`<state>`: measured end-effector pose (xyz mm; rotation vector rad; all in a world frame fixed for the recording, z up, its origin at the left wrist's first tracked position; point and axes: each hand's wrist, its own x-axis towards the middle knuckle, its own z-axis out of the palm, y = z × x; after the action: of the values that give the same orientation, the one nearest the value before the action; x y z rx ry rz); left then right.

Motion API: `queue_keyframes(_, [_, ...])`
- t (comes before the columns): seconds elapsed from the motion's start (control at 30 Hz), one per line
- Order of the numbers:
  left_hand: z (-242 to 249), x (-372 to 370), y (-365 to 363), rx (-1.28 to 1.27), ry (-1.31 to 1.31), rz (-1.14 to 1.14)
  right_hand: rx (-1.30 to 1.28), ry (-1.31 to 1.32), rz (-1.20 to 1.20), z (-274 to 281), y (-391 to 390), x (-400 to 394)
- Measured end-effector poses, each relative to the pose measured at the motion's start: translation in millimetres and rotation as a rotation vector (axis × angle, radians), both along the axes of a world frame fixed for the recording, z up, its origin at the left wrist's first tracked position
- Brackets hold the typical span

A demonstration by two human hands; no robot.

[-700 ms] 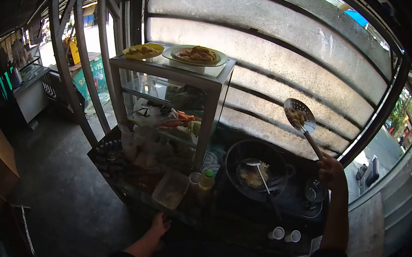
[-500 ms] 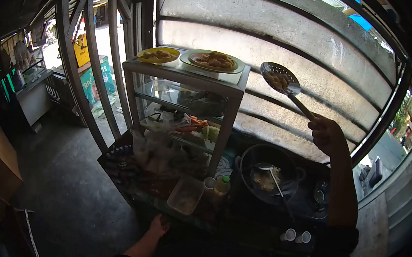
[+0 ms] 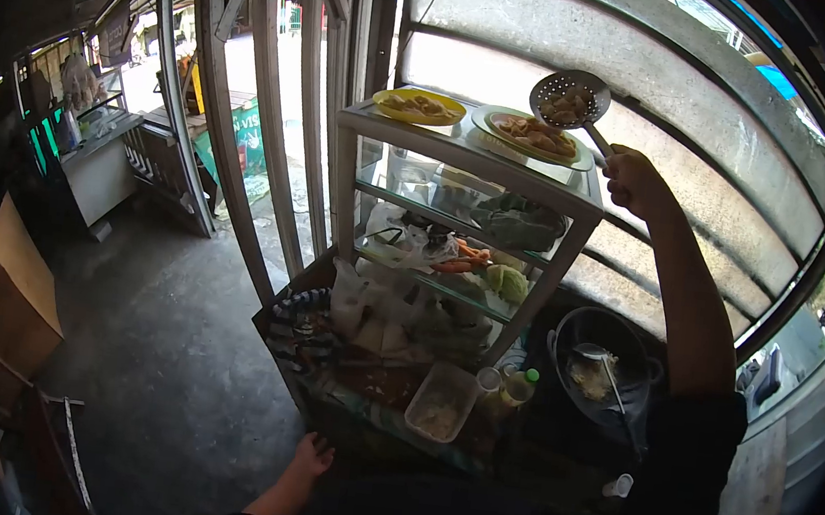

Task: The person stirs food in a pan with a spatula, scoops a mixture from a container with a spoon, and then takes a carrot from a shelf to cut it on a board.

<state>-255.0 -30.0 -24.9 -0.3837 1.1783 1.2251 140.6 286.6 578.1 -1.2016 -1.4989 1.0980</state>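
Observation:
My right hand (image 3: 634, 180) is closed around the handle of a perforated metal skimmer (image 3: 591, 87), raised high at the right of the glass cabinet. In its bowl lie several brown fried pieces (image 3: 567, 105). Just below and to the left of the skimmer, a pale green-rimmed plate (image 3: 489, 128) carries more fried pieces (image 3: 536, 136) on the cabinet top. Beside it is a yellow plate (image 3: 381, 100) with similar food (image 3: 420, 106). Low in front of the counter, my left hand (image 3: 313, 454) holds nothing, its fingers loosely apart.
The glass cabinet (image 3: 587, 221) holds carrots (image 3: 463, 257) and cabbage (image 3: 507, 283). A wok (image 3: 566, 326) with a ladle (image 3: 613, 379) sits at right. On the counter are a plastic container (image 3: 465, 384) and a green-capped bottle (image 3: 519, 389). Wooden posts (image 3: 221, 117) rise at left.
The skimmer in my right hand has moved left, close to the pale plate on the cabinet. My view has turned left, so the cabinet and wok appear further right.

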Motion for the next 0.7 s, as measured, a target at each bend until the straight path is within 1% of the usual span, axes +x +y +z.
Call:
queue_keyframes(0.03, [-2, -9, 1, -0.009, -0.013, 0.006, 0.036, -0.127, 0.002, 1, 3, -2])
queue_keyframes(0.13, [-6, -24, -1, -0.004, -0.018, 0.032, 0.047, -0.196, 0.015, 3, 1, -8])
queue_keyframes(0.27, [-3, -30, 2, -0.018, -0.005, 0.043, 0.002, -0.212, 0.057, 3, -2, -18])
queue_keyframes(0.4, [-9, -32, 10, 0.007, -0.02, 0.022, 0.02, -0.239, 0.03, 3, -9, -31])
queue_keyframes(0.5, [-16, -33, 17, 0.012, -0.037, 0.029, 0.023, -0.308, 0.003, 4, -7, -33])
queue_keyframes(0.57, [-26, -36, 21, 0.047, -0.062, -0.003, 0.087, -0.392, -0.025, 5, -7, -33])
queue_keyframes(0.6, [-25, -35, 22, 0.047, -0.062, -0.004, 0.087, -0.393, -0.026, 5, -8, -34])
queue_keyframes(0.67, [-24, -34, 22, 0.04, -0.053, -0.007, 0.205, -0.542, -0.132, 4, -11, -37])
queue_keyframes(0.7, [-22, -33, 21, 0.041, -0.054, -0.01, 0.204, -0.543, -0.134, 3, -11, -37])
